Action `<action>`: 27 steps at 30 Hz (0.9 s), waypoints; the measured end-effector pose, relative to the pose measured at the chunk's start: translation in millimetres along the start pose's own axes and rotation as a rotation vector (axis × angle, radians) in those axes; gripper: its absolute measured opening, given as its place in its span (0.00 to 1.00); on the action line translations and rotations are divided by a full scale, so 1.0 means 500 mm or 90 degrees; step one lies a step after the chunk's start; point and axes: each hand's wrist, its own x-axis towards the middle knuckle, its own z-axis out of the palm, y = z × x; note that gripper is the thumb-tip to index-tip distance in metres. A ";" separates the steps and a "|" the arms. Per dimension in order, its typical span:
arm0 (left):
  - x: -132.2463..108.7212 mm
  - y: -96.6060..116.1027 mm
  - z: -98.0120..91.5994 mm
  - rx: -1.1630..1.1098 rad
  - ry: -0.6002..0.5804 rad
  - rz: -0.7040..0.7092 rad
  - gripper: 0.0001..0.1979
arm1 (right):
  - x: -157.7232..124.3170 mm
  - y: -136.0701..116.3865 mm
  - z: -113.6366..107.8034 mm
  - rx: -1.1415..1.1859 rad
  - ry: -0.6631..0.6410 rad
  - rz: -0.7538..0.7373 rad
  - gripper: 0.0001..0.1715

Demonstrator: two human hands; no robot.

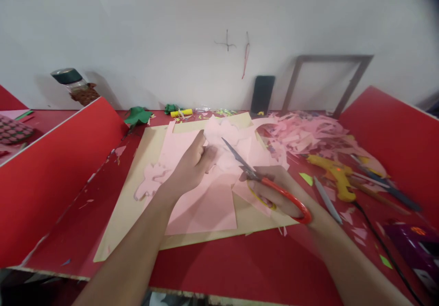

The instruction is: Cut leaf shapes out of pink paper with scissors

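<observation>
My left hand [199,162] pinches the lower left side of a pink paper cutout [224,134] with a wavy edge, held above the work surface. In my right hand [279,182] is a pair of scissors [286,196] with red and yellow handles; the blades point up and left, across the front of the cutout. Whether the blades touch the paper I cannot tell. Beneath both hands lie pink paper sheets [206,210] on a tan board [120,223]. Another pink cutout [149,181] rests left of my left forearm.
Pink paper scraps [305,132] are heaped at the back right. A yellow glue gun [338,173], a grey cutter-like tool [327,201] and a purple object [411,246] lie on the right. Red partitions [58,182] flank the table. A dark phone [262,94] leans against the wall.
</observation>
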 end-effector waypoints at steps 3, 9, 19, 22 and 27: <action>0.000 -0.001 -0.004 0.019 -0.008 -0.005 0.10 | 0.001 0.000 -0.001 -0.007 -0.001 -0.024 0.17; 0.000 -0.006 -0.006 0.023 -0.011 0.015 0.10 | 0.001 -0.003 0.001 0.000 -0.010 -0.020 0.16; 0.003 -0.005 -0.008 -0.027 0.025 0.013 0.16 | -0.002 -0.011 -0.001 -0.026 -0.003 -0.007 0.18; 0.003 -0.001 -0.005 -0.034 0.022 0.016 0.14 | 0.002 -0.005 -0.003 -0.031 0.002 0.012 0.15; 0.005 0.001 -0.003 -0.036 0.056 -0.002 0.12 | 0.004 0.000 -0.002 -0.033 0.002 0.011 0.11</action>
